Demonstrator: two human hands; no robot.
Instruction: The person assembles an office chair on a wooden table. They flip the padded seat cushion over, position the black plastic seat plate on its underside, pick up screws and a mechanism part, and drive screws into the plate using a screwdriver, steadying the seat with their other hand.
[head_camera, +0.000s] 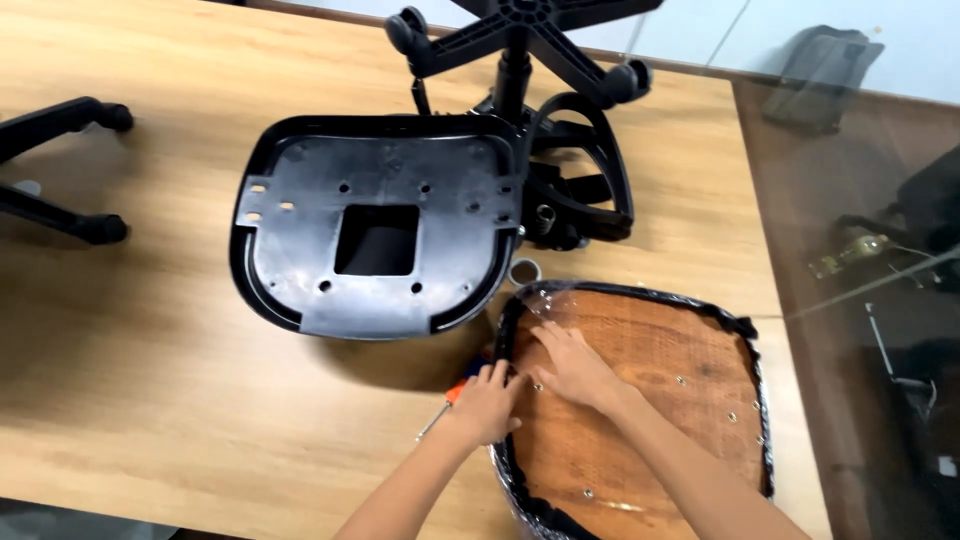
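An upturned chair seat cushion (665, 400), with a brown wooden underside and black fabric stapled around its rim, lies at the table's near right under clear plastic wrap. My right hand (572, 368) rests flat on the wood near its left edge, fingers spread. My left hand (487, 402) grips the cushion's left rim, fingers curled over the black fabric. An orange-handled screwdriver (447, 402) lies on the table just left of my left hand. A black plastic seat shell (375, 225) with a square hole lies upside down further back.
A black chair base with casters and a gas cylinder (520, 45) stands behind the shell, beside a black mechanism and armrest loop (585, 175). Another chair leg (60, 170) lies at far left. The wooden table (150, 380) ends at right; bags sit on the floor.
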